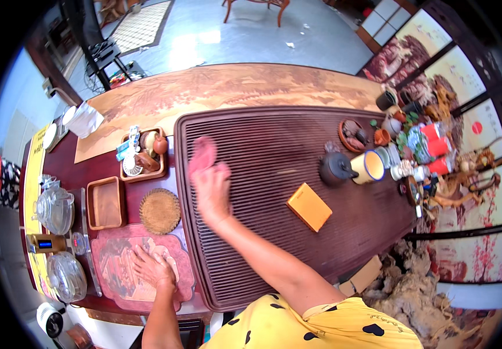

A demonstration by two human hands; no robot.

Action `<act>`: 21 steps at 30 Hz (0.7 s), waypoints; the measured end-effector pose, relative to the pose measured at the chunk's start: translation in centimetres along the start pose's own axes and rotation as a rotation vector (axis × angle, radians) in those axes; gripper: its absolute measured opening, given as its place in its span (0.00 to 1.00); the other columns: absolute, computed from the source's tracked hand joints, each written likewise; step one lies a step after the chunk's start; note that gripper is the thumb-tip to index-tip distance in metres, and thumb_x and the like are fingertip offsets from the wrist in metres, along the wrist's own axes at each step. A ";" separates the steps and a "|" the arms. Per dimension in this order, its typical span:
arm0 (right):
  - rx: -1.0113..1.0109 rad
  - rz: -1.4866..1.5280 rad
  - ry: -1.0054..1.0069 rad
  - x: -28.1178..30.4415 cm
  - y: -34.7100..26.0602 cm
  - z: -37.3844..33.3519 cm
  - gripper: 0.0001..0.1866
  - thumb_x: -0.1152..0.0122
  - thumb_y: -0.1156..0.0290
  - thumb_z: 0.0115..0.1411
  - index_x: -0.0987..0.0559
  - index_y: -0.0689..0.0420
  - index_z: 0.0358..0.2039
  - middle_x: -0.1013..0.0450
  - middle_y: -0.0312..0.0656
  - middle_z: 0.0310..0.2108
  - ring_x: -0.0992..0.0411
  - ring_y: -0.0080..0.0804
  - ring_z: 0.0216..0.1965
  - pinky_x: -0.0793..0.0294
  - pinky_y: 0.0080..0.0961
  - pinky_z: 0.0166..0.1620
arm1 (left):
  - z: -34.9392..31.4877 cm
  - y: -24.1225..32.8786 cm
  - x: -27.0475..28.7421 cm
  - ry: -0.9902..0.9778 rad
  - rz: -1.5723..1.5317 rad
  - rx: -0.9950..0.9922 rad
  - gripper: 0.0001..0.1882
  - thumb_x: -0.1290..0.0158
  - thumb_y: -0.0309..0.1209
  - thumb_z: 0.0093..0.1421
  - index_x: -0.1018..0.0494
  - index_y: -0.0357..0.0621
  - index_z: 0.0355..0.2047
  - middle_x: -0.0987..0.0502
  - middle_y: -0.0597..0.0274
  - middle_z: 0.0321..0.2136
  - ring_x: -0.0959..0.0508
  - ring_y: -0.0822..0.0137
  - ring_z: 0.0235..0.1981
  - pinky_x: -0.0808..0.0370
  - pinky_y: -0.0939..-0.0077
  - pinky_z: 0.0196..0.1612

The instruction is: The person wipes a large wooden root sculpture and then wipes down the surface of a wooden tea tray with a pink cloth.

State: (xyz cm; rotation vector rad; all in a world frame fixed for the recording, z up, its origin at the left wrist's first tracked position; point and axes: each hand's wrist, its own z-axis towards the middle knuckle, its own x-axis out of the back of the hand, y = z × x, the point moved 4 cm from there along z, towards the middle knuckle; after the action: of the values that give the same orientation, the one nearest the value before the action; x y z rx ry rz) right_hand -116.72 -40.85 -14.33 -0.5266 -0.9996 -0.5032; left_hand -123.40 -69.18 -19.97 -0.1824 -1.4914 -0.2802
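My right hand (212, 195) grips a pink cloth (202, 152) over the left part of a large dark slatted tea tray (256, 218). Hand and cloth are slightly blurred. Flat on a reddish patterned mat (109, 256) left of the tray lies my left hand (153, 269), fingers stretched out and holding nothing. Just beyond that mat are a round woven coaster (159, 211) and a square wooden tray (106, 203). An orange-yellow box (309, 207) rests on the slats, to the right of my right arm.
A dark teapot (337, 168) and a cream cup (368, 167) stand on the tray's right side, near small pots and red-lidded jars (437, 148). A wooden box of tea things (143, 156) sits at the far left. Glass kettles (56, 209) line the left edge.
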 end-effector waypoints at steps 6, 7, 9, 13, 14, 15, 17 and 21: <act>0.234 0.365 -0.161 8.0 2.4 -10.3 0.24 0.49 0.78 0.55 0.30 0.55 0.55 0.35 0.48 0.51 0.36 0.47 0.52 0.36 0.42 0.49 | 0.4 -0.2 -1.2 0.064 0.002 -0.021 0.36 0.52 0.45 0.62 0.46 0.50 0.69 0.45 0.48 0.67 0.41 0.45 0.65 0.48 0.47 0.66; 0.207 0.336 -0.201 9.2 4.2 -12.5 0.24 0.51 0.78 0.57 0.29 0.54 0.56 0.34 0.47 0.52 0.37 0.47 0.54 0.36 0.42 0.50 | 0.5 -0.6 -1.6 0.053 -0.013 -0.002 0.36 0.51 0.45 0.62 0.45 0.51 0.68 0.45 0.49 0.67 0.41 0.46 0.65 0.48 0.47 0.66; 0.176 0.291 -0.233 13.0 8.4 -17.0 0.21 0.49 0.73 0.59 0.26 0.50 0.54 0.34 0.45 0.51 0.36 0.46 0.54 0.36 0.44 0.51 | 0.7 -1.3 -2.1 0.032 -0.041 0.025 0.36 0.50 0.47 0.61 0.43 0.52 0.68 0.45 0.51 0.67 0.41 0.47 0.66 0.48 0.47 0.66; -0.023 0.120 -0.183 20.5 18.5 -22.9 0.08 0.46 0.72 0.57 0.23 0.49 0.37 0.30 0.41 0.32 0.30 0.45 0.41 0.33 0.45 0.44 | 1.3 -2.2 -0.6 -0.030 -0.257 0.012 0.34 0.45 0.45 0.59 0.37 0.49 0.64 0.41 0.48 0.65 0.39 0.46 0.64 0.47 0.48 0.66; -0.096 0.081 -0.058 22.7 20.4 -22.9 0.04 0.44 0.72 0.54 0.25 0.51 0.31 0.31 0.43 0.28 0.30 0.49 0.38 0.33 0.47 0.45 | 2.3 -4.6 -1.8 -0.034 -0.480 -0.015 0.34 0.45 0.43 0.59 0.37 0.46 0.64 0.40 0.47 0.64 0.39 0.45 0.63 0.46 0.49 0.66; -0.209 -0.042 -0.099 24.2 22.2 -23.1 0.07 0.43 0.72 0.54 0.23 0.51 0.35 0.31 0.45 0.30 0.32 0.51 0.42 0.33 0.48 0.48 | 3.9 -8.4 -3.7 -0.026 -0.699 -0.033 0.34 0.44 0.41 0.58 0.37 0.44 0.63 0.39 0.45 0.63 0.39 0.44 0.63 0.46 0.50 0.66; -0.582 -0.117 -0.021 23.3 28.8 -28.7 0.19 0.42 0.74 0.56 0.25 0.51 0.50 0.35 0.51 0.48 0.41 0.57 0.55 0.37 0.52 0.53 | 2.8 -2.4 1.8 0.046 -0.695 0.007 0.34 0.44 0.35 0.57 0.38 0.34 0.62 0.36 0.39 0.59 0.37 0.43 0.62 0.43 0.54 0.66; -0.799 -0.141 -0.031 21.4 27.8 -26.5 0.21 0.41 0.73 0.57 0.27 0.50 0.53 0.38 0.50 0.49 0.43 0.58 0.58 0.40 0.55 0.56 | -4.2 14.8 11.9 0.009 -0.924 -0.491 0.38 0.41 0.31 0.52 0.39 0.34 0.63 0.38 0.38 0.61 0.40 0.43 0.64 0.45 0.54 0.67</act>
State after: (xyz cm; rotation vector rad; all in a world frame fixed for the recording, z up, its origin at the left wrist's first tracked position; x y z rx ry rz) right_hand -72.84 -39.30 -12.18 -1.1795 -0.8425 -1.0328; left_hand -114.33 -57.18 -7.63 0.1358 -1.3916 -1.3877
